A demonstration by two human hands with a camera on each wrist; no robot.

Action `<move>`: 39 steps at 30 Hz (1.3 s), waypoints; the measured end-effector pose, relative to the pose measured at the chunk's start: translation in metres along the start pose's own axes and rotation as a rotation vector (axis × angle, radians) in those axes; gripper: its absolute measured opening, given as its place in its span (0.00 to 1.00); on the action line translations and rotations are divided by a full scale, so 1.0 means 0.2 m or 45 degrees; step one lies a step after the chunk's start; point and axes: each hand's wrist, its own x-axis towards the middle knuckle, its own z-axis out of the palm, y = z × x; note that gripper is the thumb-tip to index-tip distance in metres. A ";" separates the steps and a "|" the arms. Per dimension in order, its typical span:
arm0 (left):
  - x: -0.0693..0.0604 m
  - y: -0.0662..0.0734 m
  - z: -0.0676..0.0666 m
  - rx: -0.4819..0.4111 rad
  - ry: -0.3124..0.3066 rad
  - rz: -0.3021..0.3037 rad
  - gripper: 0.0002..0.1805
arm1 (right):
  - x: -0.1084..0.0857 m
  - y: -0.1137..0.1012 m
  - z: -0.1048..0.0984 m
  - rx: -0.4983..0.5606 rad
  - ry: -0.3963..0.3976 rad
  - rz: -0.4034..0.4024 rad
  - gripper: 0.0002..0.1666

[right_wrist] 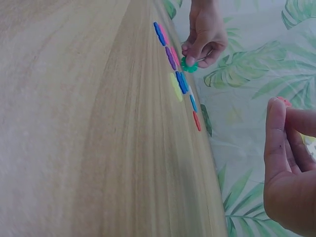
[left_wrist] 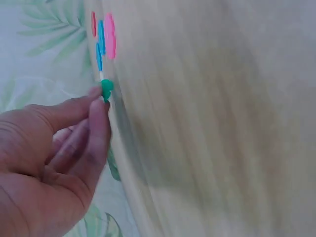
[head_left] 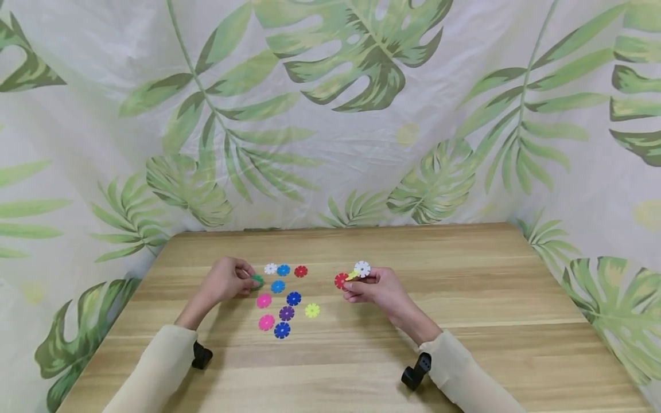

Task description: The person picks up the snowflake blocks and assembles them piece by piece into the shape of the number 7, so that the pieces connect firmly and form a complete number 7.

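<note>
Between thumb and fingertips, my left hand (head_left: 227, 280) pinches a green notched plastic disc (head_left: 258, 280) at the left end of the loose discs; the left wrist view shows the same green disc (left_wrist: 106, 89) at the fingertips. My right hand (head_left: 379, 289) grips a joined piece above the table: a red disc (head_left: 341, 280), a yellow disc (head_left: 353, 275) seen nearly edge-on, and a white disc (head_left: 362, 268) at the top. In the right wrist view the fingers hide most of that piece; only a bit of red (right_wrist: 284, 100) and some yellow and white show.
Between the hands, loose discs lie flat on the wooden table (head_left: 351, 355): a white one (head_left: 271, 268), a red one (head_left: 301, 271), a purple one (head_left: 286, 312), a yellow one (head_left: 312, 310), several blue ones (head_left: 294, 298) and two pink ones (head_left: 266, 322). A leaf-print cloth (head_left: 330, 143) hangs behind.
</note>
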 end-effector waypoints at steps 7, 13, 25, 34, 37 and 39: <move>-0.08 0.14 0.09 -0.111 0.059 0.064 0.11 | 0.00 0.00 0.00 0.021 0.022 0.000 0.15; -0.14 0.26 0.23 -0.208 -0.013 0.113 0.08 | 0.00 0.00 0.00 0.016 0.032 0.003 0.15; -0.18 0.44 0.47 -0.623 -0.209 0.165 0.12 | 0.00 -0.02 -0.02 -0.015 0.055 -0.017 0.17; -0.23 0.54 0.56 -0.469 0.061 0.238 0.04 | 0.01 -0.02 -0.01 -0.014 0.058 -0.020 0.17; -0.24 0.56 0.58 -0.400 0.162 0.257 0.02 | 0.00 -0.01 -0.01 -0.014 0.065 -0.014 0.16; -0.25 0.57 0.59 -0.358 0.215 0.287 0.03 | 0.00 -0.01 -0.01 -0.014 0.071 -0.010 0.15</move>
